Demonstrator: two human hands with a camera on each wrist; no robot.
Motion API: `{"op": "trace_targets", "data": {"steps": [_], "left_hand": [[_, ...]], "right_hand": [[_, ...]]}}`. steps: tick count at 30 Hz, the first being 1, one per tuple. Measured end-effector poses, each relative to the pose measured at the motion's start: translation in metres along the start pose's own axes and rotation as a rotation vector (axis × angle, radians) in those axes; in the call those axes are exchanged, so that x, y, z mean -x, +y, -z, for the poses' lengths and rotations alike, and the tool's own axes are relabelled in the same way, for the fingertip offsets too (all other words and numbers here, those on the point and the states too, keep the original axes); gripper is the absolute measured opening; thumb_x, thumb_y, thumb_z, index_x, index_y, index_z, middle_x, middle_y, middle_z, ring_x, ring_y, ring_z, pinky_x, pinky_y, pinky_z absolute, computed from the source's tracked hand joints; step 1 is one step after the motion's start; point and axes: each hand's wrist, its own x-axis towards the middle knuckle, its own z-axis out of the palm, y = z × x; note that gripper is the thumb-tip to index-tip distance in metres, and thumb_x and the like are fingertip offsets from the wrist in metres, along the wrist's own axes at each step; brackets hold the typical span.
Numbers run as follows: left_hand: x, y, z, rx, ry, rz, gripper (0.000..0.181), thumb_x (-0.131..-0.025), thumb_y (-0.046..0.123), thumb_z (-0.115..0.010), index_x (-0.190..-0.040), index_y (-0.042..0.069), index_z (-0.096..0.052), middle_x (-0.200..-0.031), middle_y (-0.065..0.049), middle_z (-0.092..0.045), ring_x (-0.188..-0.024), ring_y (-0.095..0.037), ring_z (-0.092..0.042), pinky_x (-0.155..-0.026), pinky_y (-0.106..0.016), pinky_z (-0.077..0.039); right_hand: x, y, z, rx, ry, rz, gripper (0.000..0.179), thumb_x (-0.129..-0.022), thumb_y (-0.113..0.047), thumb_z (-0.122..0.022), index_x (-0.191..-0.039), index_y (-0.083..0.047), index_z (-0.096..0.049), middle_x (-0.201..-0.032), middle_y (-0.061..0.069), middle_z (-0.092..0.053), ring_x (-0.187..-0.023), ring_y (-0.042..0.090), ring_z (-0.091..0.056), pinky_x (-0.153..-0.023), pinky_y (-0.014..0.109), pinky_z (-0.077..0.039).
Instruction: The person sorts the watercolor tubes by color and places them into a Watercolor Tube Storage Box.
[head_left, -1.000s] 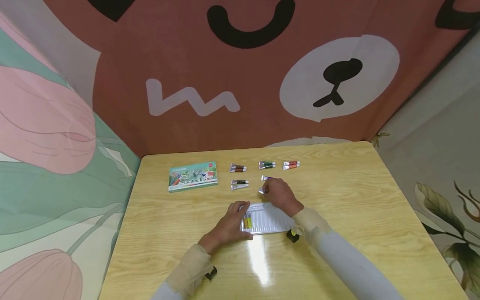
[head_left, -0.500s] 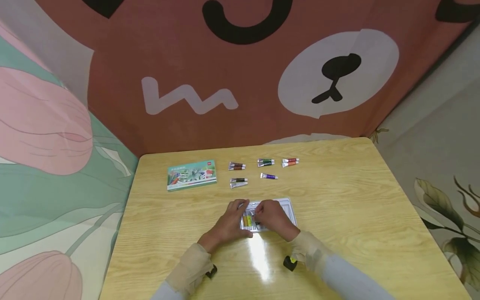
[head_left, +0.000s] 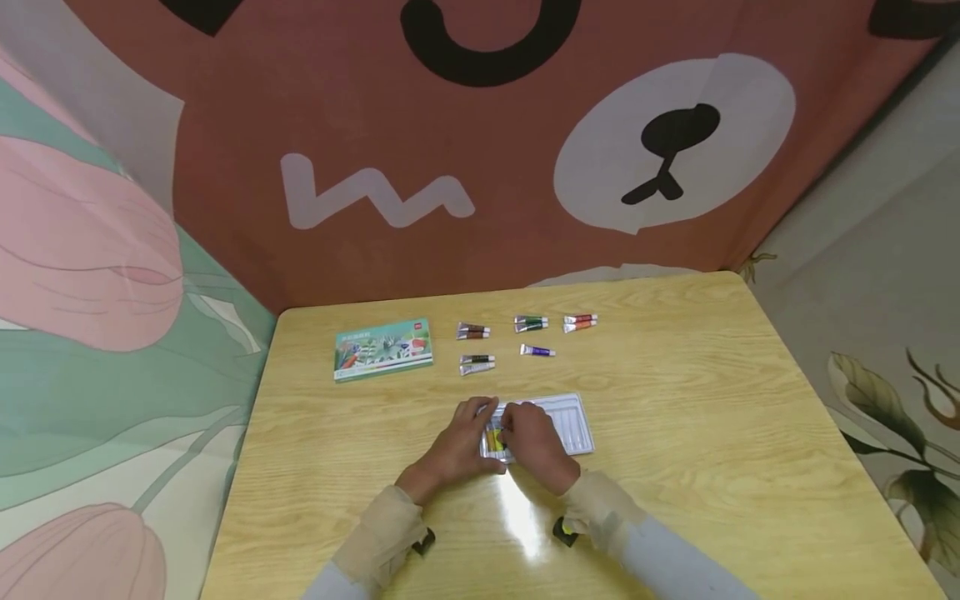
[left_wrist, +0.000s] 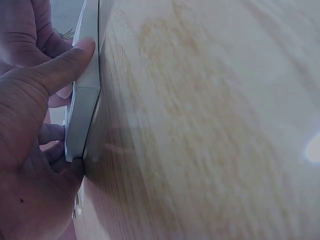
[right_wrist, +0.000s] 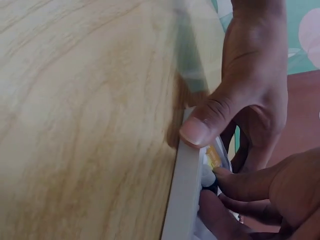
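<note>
One box [head_left: 384, 350] lies beyond the left grip [head_left: 457, 443], which clasps one pale, ribbed tray [head_left: 573, 427]. Two yellowish tubes [head_left: 494, 441] lie inside, beside that grip. Nine tubes [head_left: 537, 351] lie on the counter [head_left: 675, 400] beyond both grips. The right grip [head_left: 534, 440] pinches one dark tube [right_wrist: 210, 189] at the tray, its body mostly hidden by fingers.

The right hand [head_left: 536, 442] obscures the middle of the tray [head_left: 576, 423] and most of the tube [right_wrist: 208, 177] it pinches. Lettering on the purple tube [head_left: 537, 351] is illegibly small. Lower frame edge truncates both sleeves [head_left: 675, 554].
</note>
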Motion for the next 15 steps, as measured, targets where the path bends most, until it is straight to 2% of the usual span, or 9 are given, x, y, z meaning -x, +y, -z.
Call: {"op": "trace_targets", "data": {"steps": [6,9,15], "left_hand": [[0.001,0.001,0.002,0.003,0.0,0.01,0.109,-0.076,0.038,-0.091,-0.16,0.003,-0.032,-0.157,-0.008,-0.037,-0.145,-0.027,-0.035,-0.103,-0.04,-0.052],[0.001,0.002,0.002,0.005,0.003,0.008,0.108,-0.076,0.038,-0.091,-0.16,0.004,-0.032,-0.157,-0.008,-0.037,-0.145,-0.028,-0.035,-0.103,-0.041,-0.052],[0.001,0.002,0.001,-0.003,0.007,0.015,0.108,-0.076,0.039,-0.091,-0.16,0.004,-0.033,-0.157,-0.007,-0.038,-0.144,-0.026,-0.036,-0.102,-0.041,-0.052]], "right_hand": [[0.008,-0.002,-0.003,-0.007,0.036,0.057,0.006,-0.08,-0.004,-0.08,-0.083,-0.007,-0.076,-0.076,0.001,-0.06,-0.073,0.016,-0.057,-0.066,0.032,-0.049],[0.011,-0.002,-0.002,0.002,0.045,0.091,0.01,-0.078,-0.001,-0.08,-0.088,-0.004,-0.078,-0.079,0.003,-0.063,-0.075,0.018,-0.061,-0.069,0.033,-0.053],[0.016,-0.001,0.001,0.008,0.015,0.173,0.019,-0.075,0.008,-0.077,-0.093,0.001,-0.078,-0.087,0.008,-0.067,-0.081,0.023,-0.064,-0.074,0.038,-0.055]]}}
